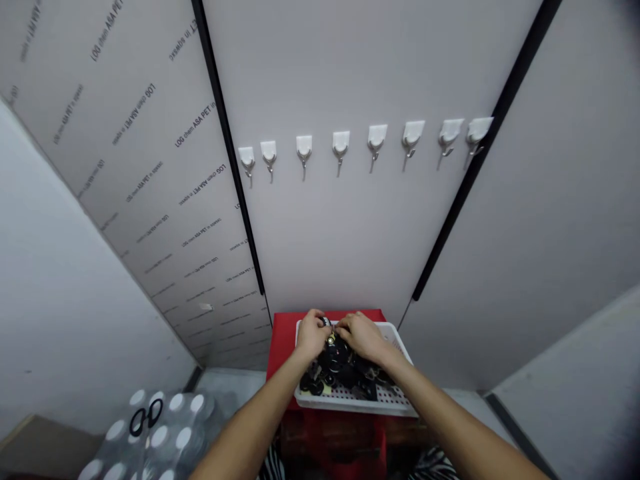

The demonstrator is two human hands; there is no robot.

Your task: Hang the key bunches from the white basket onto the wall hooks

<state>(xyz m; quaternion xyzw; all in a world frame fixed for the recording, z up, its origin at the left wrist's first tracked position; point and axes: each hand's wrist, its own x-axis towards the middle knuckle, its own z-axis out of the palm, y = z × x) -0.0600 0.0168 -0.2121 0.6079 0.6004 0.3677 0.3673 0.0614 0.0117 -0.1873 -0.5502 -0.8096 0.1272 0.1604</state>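
Observation:
A white plastic basket [345, 403] with a perforated bottom holds a jumble of small black items [345, 370], some with shiny metal bits, too small to name. Over its back left part, my left hand [313, 333] is closed in a pinch near a small dark piece with a round gold-coloured spot [331, 340]. Close beside it, my right hand [364, 333] has its fingers bent and pressed together over the same spot. The fingertips nearly meet. What exactly lies between them is partly hidden by the fingers.
The basket rests on a red surface [283, 343] against a white panel. Several white hooks [341, 143] line the panel above. Dark vertical handle strips [450, 207] flank it. At lower left, black-handled scissors [145, 417] lie on wrapped bottles with white caps [160, 437].

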